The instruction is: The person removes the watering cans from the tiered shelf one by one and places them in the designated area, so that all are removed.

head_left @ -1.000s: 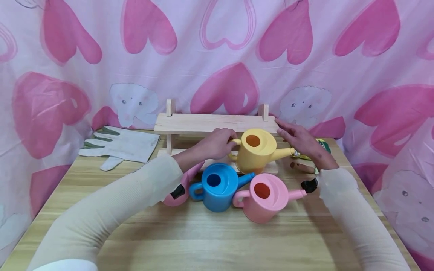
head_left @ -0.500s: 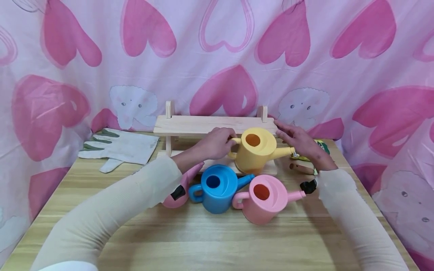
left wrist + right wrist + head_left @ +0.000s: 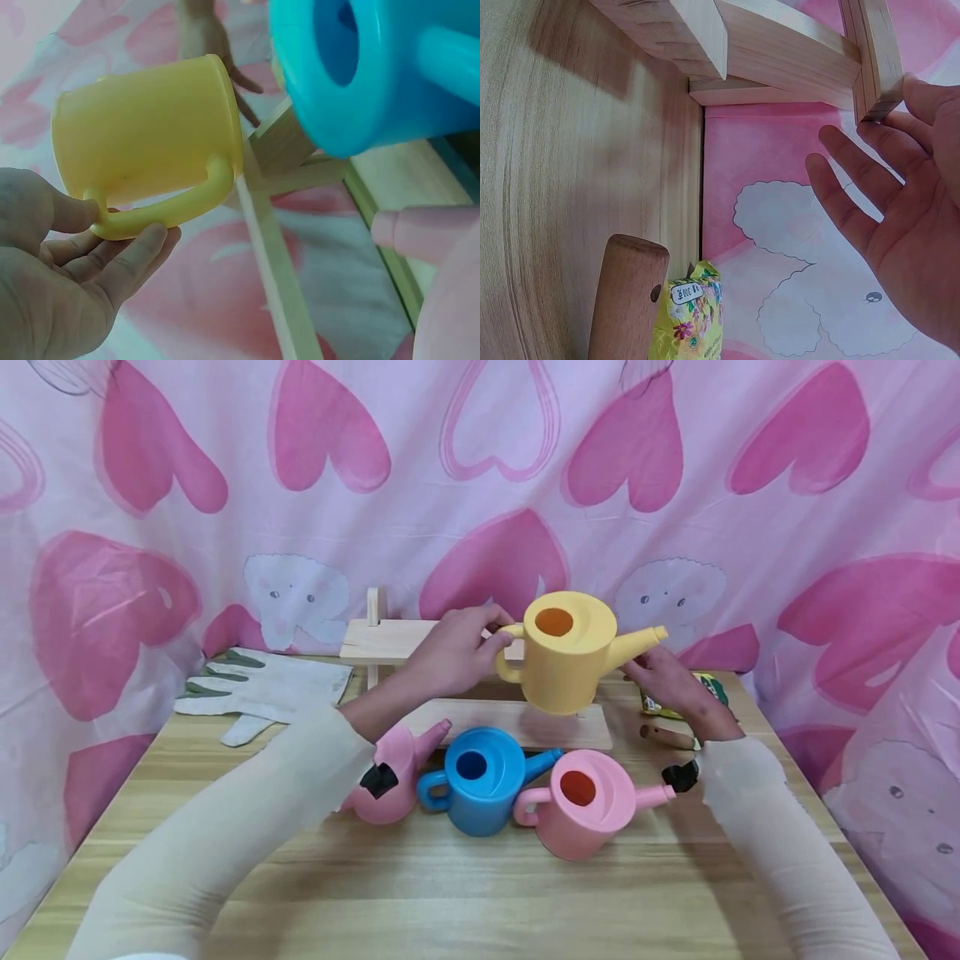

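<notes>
A yellow watering can (image 3: 566,668) hangs in the air in front of the two-tier wooden shelf (image 3: 390,639), its spout pointing right. My left hand (image 3: 457,652) holds it by the handle, thumb and fingers around the loop in the left wrist view. My right hand (image 3: 907,202) is at the end of the upper board, thumb and index finger on either side of it, the other fingers spread. In the head view the yellow can partly covers that end. A blue watering can (image 3: 483,789), a pink watering can (image 3: 588,810) and another pink one (image 3: 390,777) stand before the shelf.
White work gloves (image 3: 277,685) with green fingertips lie at the back left. At the right are a yellow-green packet (image 3: 690,315) and a wooden handle (image 3: 626,300). A pink heart-print curtain (image 3: 480,460) hangs behind the wooden table (image 3: 480,902).
My left hand has lifted the yellow watering can off the lower board, up to about the upper board's height. My right hand stays by the shelf end; the other cans stay put.
</notes>
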### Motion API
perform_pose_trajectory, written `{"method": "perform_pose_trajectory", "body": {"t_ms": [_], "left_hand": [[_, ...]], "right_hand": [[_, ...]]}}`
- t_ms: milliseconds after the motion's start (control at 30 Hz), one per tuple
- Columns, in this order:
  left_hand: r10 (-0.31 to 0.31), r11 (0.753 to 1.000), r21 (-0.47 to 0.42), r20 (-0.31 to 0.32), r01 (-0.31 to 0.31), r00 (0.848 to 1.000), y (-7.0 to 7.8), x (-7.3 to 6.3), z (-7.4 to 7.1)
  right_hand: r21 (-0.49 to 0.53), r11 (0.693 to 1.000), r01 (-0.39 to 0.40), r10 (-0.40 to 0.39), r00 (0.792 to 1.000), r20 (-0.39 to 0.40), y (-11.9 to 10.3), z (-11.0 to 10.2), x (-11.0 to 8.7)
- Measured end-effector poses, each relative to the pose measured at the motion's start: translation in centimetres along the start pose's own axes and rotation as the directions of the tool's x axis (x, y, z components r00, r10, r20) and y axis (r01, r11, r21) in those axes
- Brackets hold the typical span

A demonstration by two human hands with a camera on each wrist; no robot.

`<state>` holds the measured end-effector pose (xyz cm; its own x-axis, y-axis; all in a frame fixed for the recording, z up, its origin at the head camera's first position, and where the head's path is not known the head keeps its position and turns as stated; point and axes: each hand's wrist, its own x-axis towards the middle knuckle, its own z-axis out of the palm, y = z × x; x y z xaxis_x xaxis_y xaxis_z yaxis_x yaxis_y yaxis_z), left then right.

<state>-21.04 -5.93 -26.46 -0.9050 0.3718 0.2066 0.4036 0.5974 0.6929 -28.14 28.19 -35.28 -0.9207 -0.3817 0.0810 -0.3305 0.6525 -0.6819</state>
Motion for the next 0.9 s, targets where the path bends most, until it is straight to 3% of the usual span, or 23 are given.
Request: {"method": "perform_pose_trajectory", "body": {"t_ms": [300, 667, 900], "left_hand": [[-0.039, 0.999, -0.032, -0.042, 0.037, 0.998, -0.9, -2.3, -2.9], [-0.075, 0.997, 0.016, -0.104, 0.077, 0.992, -3.3, -7.8, -8.2], [-0.094, 0.992, 0.061, -0.206, 0.109, 0.974, -5.5, -10.6, -10.4]], "right_hand": [[-0.040, 0.998, -0.041, 0.041, 0.999, 0.000, 0.1, 0.1, 0.0], [-0.021, 0.999, -0.044, 0.044, 0.999, 0.002, 0.2, 0.2, 0.0], [-0.030, 0.999, -0.034, 0.034, 0.999, -0.002, 0.4, 0.2, 0.0]]}}
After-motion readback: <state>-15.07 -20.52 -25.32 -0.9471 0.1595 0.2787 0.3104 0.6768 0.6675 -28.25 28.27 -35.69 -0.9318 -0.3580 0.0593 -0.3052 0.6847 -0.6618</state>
